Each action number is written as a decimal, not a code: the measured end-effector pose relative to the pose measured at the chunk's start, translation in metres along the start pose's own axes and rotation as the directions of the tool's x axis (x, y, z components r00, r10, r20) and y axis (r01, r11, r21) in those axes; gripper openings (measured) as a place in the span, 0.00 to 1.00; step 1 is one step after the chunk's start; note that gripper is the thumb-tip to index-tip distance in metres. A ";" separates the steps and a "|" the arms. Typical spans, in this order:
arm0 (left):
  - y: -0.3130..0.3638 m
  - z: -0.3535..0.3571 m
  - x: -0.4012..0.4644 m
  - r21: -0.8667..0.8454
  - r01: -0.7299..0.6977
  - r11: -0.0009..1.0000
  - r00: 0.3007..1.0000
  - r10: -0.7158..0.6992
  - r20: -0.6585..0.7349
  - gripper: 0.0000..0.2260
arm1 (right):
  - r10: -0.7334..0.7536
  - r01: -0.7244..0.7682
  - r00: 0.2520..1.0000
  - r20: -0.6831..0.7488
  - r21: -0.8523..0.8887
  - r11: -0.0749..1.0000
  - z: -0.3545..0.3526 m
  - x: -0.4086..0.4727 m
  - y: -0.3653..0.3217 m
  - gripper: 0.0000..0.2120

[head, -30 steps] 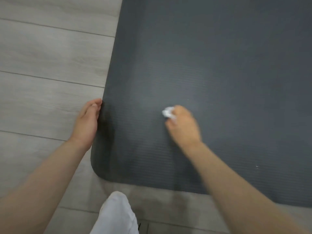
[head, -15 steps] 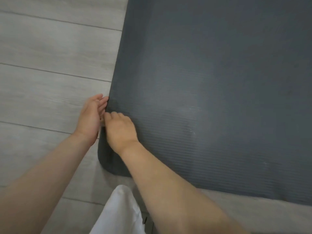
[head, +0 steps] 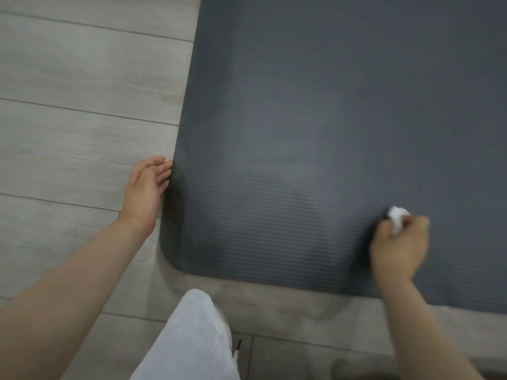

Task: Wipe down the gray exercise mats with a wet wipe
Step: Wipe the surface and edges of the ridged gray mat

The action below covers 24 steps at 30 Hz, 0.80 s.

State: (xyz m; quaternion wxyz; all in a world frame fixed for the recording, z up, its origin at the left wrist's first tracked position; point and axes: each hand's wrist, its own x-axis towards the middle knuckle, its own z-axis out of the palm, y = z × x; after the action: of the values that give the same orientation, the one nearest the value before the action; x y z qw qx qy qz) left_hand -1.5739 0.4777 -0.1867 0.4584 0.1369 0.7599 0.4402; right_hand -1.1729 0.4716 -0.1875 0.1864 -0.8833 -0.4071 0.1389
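Your right hand point(head: 399, 242) gripped the balled wet wipe point(head: 397, 216) against the gray mat point(head: 315, 105) near its front edge; your left hand point(head: 146, 187), fingers relaxed, rested at the mat's left edge on the floor point(head: 82, 105). Hard strokes might have shifted the mat, or the small wad missed strips. No containers showed.
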 end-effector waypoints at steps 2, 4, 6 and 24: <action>0.001 -0.001 -0.003 0.001 0.007 1.000 1.000 -0.007 0.012 0.15 | -0.127 0.122 0.991 0.035 0.115 0.986 0.045 -0.046 -0.056 0.03; 0.002 -0.005 -0.005 -0.017 0.023 1.000 0.999 -0.023 0.030 0.14 | -0.475 0.441 0.857 0.200 0.194 0.876 0.089 -0.107 -0.122 0.05; 0.006 -0.010 -0.005 -0.009 0.062 0.998 0.998 -0.061 0.033 0.14 | -0.753 0.752 0.468 0.462 0.239 0.614 0.114 -0.167 -0.174 0.07; -0.007 -0.040 -0.054 0.171 0.159 0.972 0.974 -0.183 0.132 0.11 | -0.251 0.269 0.957 0.145 -0.121 0.956 0.040 -0.050 -0.043 0.11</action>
State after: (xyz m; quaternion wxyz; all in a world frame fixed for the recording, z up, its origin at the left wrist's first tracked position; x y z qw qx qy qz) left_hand -1.5760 0.4189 -0.1541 0.5369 0.1388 0.7658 0.3257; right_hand -1.2489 0.4678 -0.1998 0.1145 -0.8221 -0.5396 0.1406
